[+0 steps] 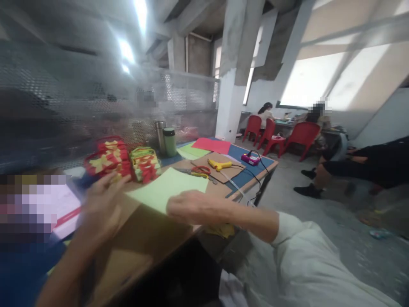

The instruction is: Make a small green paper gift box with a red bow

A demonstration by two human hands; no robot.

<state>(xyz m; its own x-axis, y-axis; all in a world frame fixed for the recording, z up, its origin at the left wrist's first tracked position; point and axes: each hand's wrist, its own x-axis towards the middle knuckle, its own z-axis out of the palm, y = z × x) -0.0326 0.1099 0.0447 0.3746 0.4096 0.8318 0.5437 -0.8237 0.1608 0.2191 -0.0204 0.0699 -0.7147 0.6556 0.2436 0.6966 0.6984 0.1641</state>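
A light green sheet (182, 181) of felt or paper is raised at an angle over the brown board on the table. My right hand (188, 207) is closed on its near edge, fingers curled and partly hidden. To the left, my left hand (104, 204) is blurred, its fingers stretched out and apart, with nothing seen in it. Just beyond those fingers stand red baskets (104, 151) with yellow bow-like pieces. Beside them is a small green and yellow basket (140, 155) with red decorations.
Scissors (201, 170) and a yellow glue gun (220, 165) lie beyond the sheet. A purple box (250, 159) with a black cable sits near the table's right edge. A green bottle (170, 143) stands at the back, near a red sheet (212, 146). People sit farther off.
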